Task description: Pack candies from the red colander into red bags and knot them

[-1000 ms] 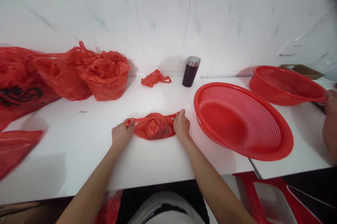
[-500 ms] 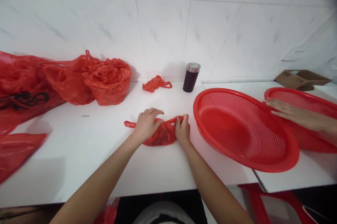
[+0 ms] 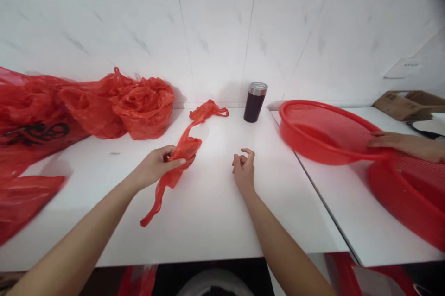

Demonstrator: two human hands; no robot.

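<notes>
**Red plastic bag held over a white counter**

A smooth white counter (image 3: pixel 215 212) runs below a glossy marbled white tile wall (image 3: pixel 215 32). The left hand (image 3: pixel 156 166) pinches a thin, crinkled red plastic bag (image 3: pixel 181 152), twisted into a long strip; one end trails down towards the counter's near edge, the other stretches away from the hand towards a small crumpled red bag (image 3: pixel 208 110). The right hand (image 3: pixel 244 166) hovers just beside it, fingers loosely curled, holding nothing. Bare counter lies between and in front of both hands. Left of the left hand sit puffy red bags (image 3: pixel 139 106). Beyond the right hand stands a dark cylindrical cup (image 3: pixel 255 101). Further right, another person's hand (image 3: pixel 399 143) touches a round red perforated basket (image 3: pixel 320 131).
</notes>
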